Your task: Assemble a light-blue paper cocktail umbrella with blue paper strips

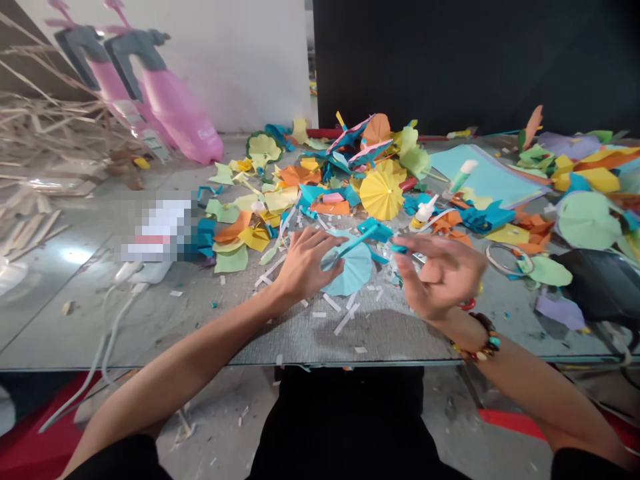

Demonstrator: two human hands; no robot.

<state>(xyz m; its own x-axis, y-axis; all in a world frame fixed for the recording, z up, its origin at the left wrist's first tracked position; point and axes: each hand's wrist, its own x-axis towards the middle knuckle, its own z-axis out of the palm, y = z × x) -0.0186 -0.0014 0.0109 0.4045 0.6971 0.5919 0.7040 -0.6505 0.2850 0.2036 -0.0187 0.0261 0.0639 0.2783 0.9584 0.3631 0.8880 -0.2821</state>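
Pale-blue paper parasol (354, 272): over desk (320, 337) between hands, canopy tilted. Teal strip (357, 241) lying across it, long axis lower left to upper right. Left hand (305, 263): fingers curved at canopy's left edge, grip unclear. Right hand (440, 273): pinching strip's far end. Yellow paper parasol (381, 191) beyond, among paper scraps (300, 175).

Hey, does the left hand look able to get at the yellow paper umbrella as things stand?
Probably yes: the left hand is close to the yellow paper umbrella, and only low paper cut-outs lie between them, nothing tall in the way.
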